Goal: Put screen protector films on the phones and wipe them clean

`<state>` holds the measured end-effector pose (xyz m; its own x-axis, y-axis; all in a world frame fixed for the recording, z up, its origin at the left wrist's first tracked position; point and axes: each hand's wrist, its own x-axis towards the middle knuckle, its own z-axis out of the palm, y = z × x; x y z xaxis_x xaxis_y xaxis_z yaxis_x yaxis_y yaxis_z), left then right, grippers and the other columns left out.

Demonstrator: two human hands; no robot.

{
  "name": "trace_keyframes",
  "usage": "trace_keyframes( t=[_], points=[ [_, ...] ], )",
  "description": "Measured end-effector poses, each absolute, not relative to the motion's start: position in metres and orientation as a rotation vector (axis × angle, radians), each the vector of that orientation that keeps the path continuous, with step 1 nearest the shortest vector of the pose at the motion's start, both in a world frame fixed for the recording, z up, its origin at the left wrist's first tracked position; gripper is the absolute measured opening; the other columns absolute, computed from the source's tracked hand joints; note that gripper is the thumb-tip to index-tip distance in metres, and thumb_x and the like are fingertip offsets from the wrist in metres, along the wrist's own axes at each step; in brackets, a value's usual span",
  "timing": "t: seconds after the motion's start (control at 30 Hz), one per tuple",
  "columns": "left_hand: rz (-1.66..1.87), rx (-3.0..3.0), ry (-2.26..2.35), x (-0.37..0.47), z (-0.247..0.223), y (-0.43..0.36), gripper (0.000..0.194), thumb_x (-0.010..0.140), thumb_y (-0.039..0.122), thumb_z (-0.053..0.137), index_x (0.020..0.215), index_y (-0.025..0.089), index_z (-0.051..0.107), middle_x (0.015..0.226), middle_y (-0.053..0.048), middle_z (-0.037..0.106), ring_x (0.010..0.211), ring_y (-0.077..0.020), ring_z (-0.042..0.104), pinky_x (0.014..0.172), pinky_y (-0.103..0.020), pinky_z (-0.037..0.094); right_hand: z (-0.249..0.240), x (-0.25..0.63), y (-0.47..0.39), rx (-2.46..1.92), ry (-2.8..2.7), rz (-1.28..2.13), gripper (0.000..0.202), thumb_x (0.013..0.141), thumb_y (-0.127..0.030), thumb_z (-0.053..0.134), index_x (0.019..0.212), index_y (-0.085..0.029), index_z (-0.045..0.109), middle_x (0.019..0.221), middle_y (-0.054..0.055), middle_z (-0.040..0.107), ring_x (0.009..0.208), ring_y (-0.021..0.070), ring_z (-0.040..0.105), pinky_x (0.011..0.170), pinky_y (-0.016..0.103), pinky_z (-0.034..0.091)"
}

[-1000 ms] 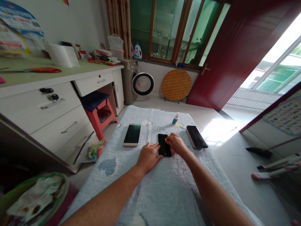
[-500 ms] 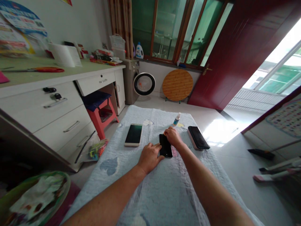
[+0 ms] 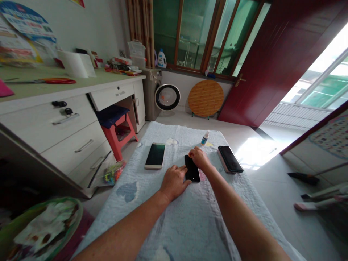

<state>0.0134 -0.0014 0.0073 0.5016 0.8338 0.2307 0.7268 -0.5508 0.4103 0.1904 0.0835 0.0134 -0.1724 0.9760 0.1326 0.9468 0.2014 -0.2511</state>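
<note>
A black smartphone (image 3: 192,171) lies face up on the cloth-covered table, between my hands. My left hand (image 3: 174,181) rests at its lower left, fingers on the left edge and thumb at the near edge, holding it at that corner. Over the phone's far end, my right hand (image 3: 199,158) is closed in a pinch on something small and orange, mostly hidden by the fingers. Left of them lies a white-framed phone (image 3: 155,156) with a dark screen. To the right is another black phone (image 3: 230,158) with a pinkish edge. A small spray bottle (image 3: 205,137) stands beyond my right hand.
A pale blue patterned cloth (image 3: 160,224) covers the table. On the left are a white desk (image 3: 114,94), a red stool (image 3: 119,136) and a filled waste bin (image 3: 77,214). A washing machine (image 3: 151,94) with its door open stands behind, near a red door (image 3: 252,69).
My right hand has shifted very slightly at the phone's far end, and less of the orange thing shows. My left hand stays in place; the whole view has drifted a little.
</note>
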Motion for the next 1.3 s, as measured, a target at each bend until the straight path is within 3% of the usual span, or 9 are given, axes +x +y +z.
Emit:
trace_keyframes(
  t=[0.33, 0.7, 0.8, 1.0, 1.3],
  points=[
    [0.581, 2.500, 1.291, 0.012, 0.007, 0.000, 0.041, 0.083, 0.042, 0.066, 0.118, 0.020, 0.063, 0.125, -0.005, 0.064, 0.102, -0.0270, 0.056, 0.092, -0.039, 0.044, 0.018, 0.197, 0.077, -1.912, -2.175, 0.130, 0.024, 0.089, -0.016, 0.048, 0.087, -0.016, 0.073, 0.090, 0.008, 0.064, 0.081, 0.0140, 0.058, 0.072, 0.022, 0.037],
    [0.566, 2.437, 1.314, 0.012, 0.006, 0.001, 0.043, 0.082, 0.040, 0.069, 0.119, 0.021, 0.059, 0.123, -0.007, 0.064, 0.105, -0.0276, 0.056, 0.093, -0.040, 0.044, 0.019, 0.165, 0.072, -1.719, -2.314, 0.160, 0.024, 0.092, -0.018, 0.049, 0.089, -0.017, 0.073, 0.093, 0.007, 0.064, 0.082, 0.0129, 0.058, 0.075, 0.020, 0.039],
    [0.643, 2.377, 1.350, 0.013, 0.001, 0.002, 0.052, 0.078, 0.040, 0.071, 0.122, 0.018, 0.052, 0.117, -0.010, 0.062, 0.108, -0.0286, 0.056, 0.094, -0.042, 0.045, 0.021, 0.167, 0.061, -1.662, -2.330, 0.207, 0.024, 0.091, -0.016, 0.049, 0.088, -0.018, 0.073, 0.090, 0.005, 0.063, 0.082, 0.0126, 0.058, 0.076, 0.020, 0.039],
    [0.770, 2.336, 1.353, 0.013, -0.010, 0.003, 0.078, 0.073, 0.034, 0.075, 0.136, 0.018, 0.032, 0.129, -0.014, 0.051, 0.124, -0.0305, 0.050, 0.099, -0.043, 0.045, 0.023, 0.172, 0.030, -1.557, -2.353, 0.349, 0.021, 0.088, -0.013, 0.053, 0.083, -0.018, 0.073, 0.088, 0.004, 0.060, 0.077, 0.0112, 0.055, 0.071, 0.020, 0.040],
    [0.677, 2.379, 1.344, 0.012, -0.002, 0.005, 0.055, 0.081, 0.033, 0.069, 0.130, 0.022, 0.047, 0.133, -0.010, 0.053, 0.121, -0.0263, 0.053, 0.098, -0.040, 0.045, 0.032, 0.177, -0.006, -1.380, -2.399, 0.565, 0.016, 0.085, -0.011, 0.060, 0.078, -0.018, 0.072, 0.085, 0.001, 0.055, 0.072, 0.0089, 0.053, 0.068, 0.019, 0.039]
  ],
)
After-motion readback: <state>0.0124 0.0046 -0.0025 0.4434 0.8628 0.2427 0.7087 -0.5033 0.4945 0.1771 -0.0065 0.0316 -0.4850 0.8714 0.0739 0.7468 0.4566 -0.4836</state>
